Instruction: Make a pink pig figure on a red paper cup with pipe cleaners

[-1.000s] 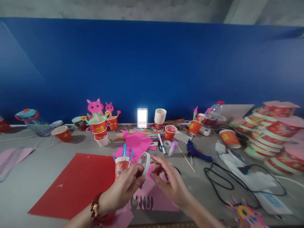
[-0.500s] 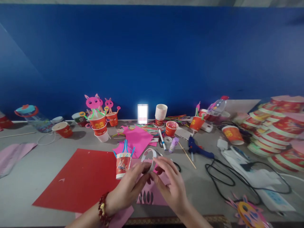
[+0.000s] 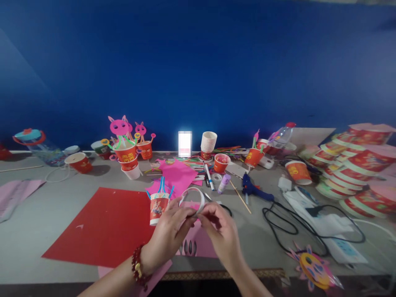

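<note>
A white strip (image 3: 202,200) with red marks near one end curves into an arch between my hands. My left hand (image 3: 170,227), with a dark red bead bracelet at the wrist, pinches it from the left. From the right, the fingers of my right hand (image 3: 221,231) close on the same strip, fingertips nearly meeting. Under them lies a pink paper sheet (image 3: 204,241) with several dark leaf-shaped pieces (image 3: 189,248) on it. Just left of the strip stands a red printed paper cup (image 3: 159,209) with blue pipe-like stems rising from it.
A large red sheet (image 3: 102,227) lies at left. Cups with pink animal masks (image 3: 119,126) stand behind it. Markers (image 3: 209,178), a purple glue stick (image 3: 224,183) and a blue glue gun (image 3: 255,189) with its cord lie beyond my hands. Stacked red cups (image 3: 365,159) fill the right.
The view has shifted slightly, so the table sits a little higher in it. Both hands still pinch the white strip, their fingertips slightly rearranged.
</note>
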`<state>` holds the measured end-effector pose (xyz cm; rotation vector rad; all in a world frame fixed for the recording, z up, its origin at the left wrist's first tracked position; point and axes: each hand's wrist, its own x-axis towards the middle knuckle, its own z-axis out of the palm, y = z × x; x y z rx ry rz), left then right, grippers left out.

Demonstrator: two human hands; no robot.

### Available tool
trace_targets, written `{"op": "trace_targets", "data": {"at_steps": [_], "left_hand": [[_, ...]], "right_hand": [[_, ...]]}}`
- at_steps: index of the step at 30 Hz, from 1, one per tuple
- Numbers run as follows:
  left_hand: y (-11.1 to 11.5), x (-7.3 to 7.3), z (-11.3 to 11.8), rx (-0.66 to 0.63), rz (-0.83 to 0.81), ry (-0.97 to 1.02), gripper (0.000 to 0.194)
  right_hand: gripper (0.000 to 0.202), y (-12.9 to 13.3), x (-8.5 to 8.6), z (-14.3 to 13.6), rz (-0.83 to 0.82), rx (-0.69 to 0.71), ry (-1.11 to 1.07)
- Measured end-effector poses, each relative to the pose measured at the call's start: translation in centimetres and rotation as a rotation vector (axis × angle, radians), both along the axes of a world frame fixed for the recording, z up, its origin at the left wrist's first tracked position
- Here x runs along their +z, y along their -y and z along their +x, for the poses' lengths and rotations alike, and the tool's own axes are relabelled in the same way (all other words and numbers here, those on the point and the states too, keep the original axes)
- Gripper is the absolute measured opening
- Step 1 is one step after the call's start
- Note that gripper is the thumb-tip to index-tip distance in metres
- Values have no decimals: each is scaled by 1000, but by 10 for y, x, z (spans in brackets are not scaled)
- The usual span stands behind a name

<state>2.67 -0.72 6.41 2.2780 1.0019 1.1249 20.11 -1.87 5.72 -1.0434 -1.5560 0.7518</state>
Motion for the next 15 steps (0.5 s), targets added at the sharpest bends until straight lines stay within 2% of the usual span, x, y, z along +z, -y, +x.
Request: {"op": "trace_targets", "data": {"at_steps": [2,5,8,11,15], "left_hand": [[1,1,0,17,19,-14,11],[4,2,1,45,63,-36,10],[6,1,2,67,106,-50,11],[5,-1,1,51,137,-46,13],[5,-2,0,14,86,-50,12]], "right_hand": [[5,0,1,3,18,-36,-12],[15,-1,0,4,59,-53,23],[11,-3,-1,2,63,-54,31],[7,-5,-1,2,-2,-37,10],[16,-6,3,6,-136,91,-13]]}}
